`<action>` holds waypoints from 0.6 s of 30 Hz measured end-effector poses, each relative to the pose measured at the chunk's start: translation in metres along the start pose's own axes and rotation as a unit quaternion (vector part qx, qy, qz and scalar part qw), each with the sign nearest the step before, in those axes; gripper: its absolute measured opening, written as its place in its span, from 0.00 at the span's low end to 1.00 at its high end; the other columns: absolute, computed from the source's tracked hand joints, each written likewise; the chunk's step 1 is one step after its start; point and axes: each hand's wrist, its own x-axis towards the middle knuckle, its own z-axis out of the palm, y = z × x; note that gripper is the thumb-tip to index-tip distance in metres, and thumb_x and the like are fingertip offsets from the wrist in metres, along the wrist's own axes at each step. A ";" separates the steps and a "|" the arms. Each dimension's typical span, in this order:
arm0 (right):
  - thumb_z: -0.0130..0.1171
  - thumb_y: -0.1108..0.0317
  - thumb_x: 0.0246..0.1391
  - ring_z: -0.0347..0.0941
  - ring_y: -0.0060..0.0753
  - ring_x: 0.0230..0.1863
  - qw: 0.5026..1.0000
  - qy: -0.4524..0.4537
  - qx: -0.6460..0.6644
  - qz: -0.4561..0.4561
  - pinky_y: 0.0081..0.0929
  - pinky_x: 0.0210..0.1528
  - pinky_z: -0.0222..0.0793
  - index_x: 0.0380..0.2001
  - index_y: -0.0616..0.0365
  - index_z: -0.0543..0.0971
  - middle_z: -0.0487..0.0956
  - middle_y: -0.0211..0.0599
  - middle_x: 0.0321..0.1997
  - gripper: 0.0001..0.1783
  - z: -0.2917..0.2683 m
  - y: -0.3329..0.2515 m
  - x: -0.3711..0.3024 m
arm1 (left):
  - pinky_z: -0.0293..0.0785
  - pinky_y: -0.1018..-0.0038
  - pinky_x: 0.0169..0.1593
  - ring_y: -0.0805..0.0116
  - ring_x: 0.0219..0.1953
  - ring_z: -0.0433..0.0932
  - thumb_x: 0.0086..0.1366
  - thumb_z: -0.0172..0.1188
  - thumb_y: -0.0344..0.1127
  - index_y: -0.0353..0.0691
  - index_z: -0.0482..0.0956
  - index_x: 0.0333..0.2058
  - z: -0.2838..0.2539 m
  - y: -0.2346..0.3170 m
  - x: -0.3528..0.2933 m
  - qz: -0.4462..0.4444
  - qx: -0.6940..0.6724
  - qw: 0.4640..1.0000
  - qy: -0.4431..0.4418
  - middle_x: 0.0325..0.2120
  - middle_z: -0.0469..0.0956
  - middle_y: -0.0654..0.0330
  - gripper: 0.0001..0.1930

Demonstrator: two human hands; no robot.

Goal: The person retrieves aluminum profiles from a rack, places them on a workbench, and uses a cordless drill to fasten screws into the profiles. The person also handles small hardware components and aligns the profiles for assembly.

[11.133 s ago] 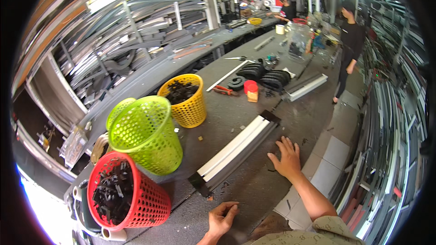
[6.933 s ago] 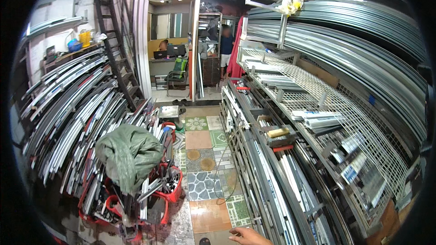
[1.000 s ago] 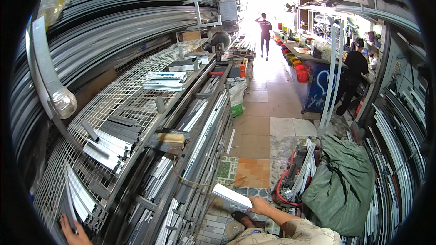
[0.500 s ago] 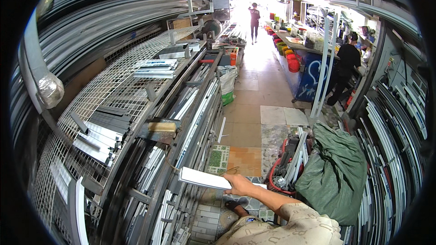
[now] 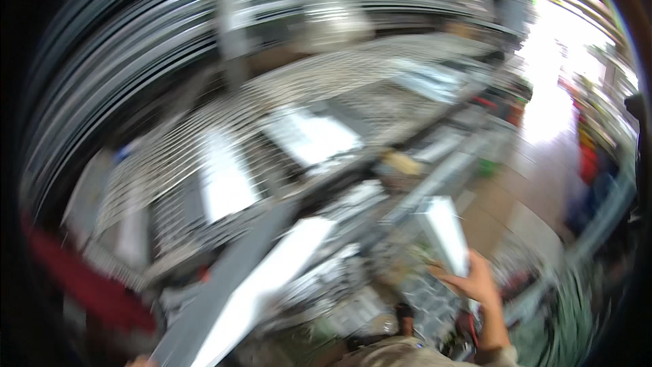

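Note:
My right hand (image 5: 479, 281) is closed around a white bar (image 5: 445, 232), probably a metal or plastic profile, which points up and away over the floor. At the lower left edge just a sliver of my left hand (image 5: 140, 362) shows, against the near end of a long grey and white profile (image 5: 251, 285). That profile slants up and to the right across the racks, seemingly held by this hand, though most of its fingers are cut off. Motion blurs everything.
A wire-mesh shelf (image 5: 380, 105) carries white pieces (image 5: 316, 137) in stacks. Behind it long grey profiles (image 5: 149, 41) fill a rack. A blurred dark red thing (image 5: 88, 282) lies at the left. A green sack (image 5: 564, 319) stands at the lower right, beside the tiled walkway (image 5: 536, 163).
My view has swung left toward the mesh shelf. The right hand still grips the white bar, now pointing more upward. The long grey and white profile and part of my left hand have come into view.

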 end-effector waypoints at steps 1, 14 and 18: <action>0.85 0.65 0.40 0.81 0.25 0.40 0.995 -0.018 0.095 0.006 0.30 0.47 0.79 0.50 0.64 0.83 0.86 0.35 0.38 0.33 -0.003 -0.015 0.002 | 0.88 0.56 0.52 0.40 0.52 0.84 0.68 0.70 0.34 0.31 0.79 0.57 0.008 -0.007 0.001 -0.017 -0.023 1.000 -0.003 0.59 0.77 0.40 0.22; 0.84 0.73 0.42 0.78 0.41 0.52 0.847 -0.503 0.051 -0.163 0.38 0.57 0.75 0.67 0.71 0.71 0.82 0.47 0.55 0.48 0.142 -0.153 0.058 | 0.79 0.56 0.49 0.45 0.46 0.80 0.54 0.69 0.32 0.32 0.86 0.41 0.177 -0.050 0.029 -0.072 -0.255 0.964 -0.023 0.42 0.79 0.44 0.15; 0.77 0.74 0.50 0.79 0.38 0.47 0.775 -0.574 -0.057 -0.258 0.34 0.49 0.79 0.67 0.67 0.71 0.83 0.41 0.51 0.41 0.234 -0.160 0.061 | 0.77 0.56 0.48 0.45 0.46 0.79 0.53 0.69 0.31 0.36 0.86 0.44 0.179 -0.054 -0.007 -0.095 -0.263 0.958 0.068 0.40 0.75 0.45 0.17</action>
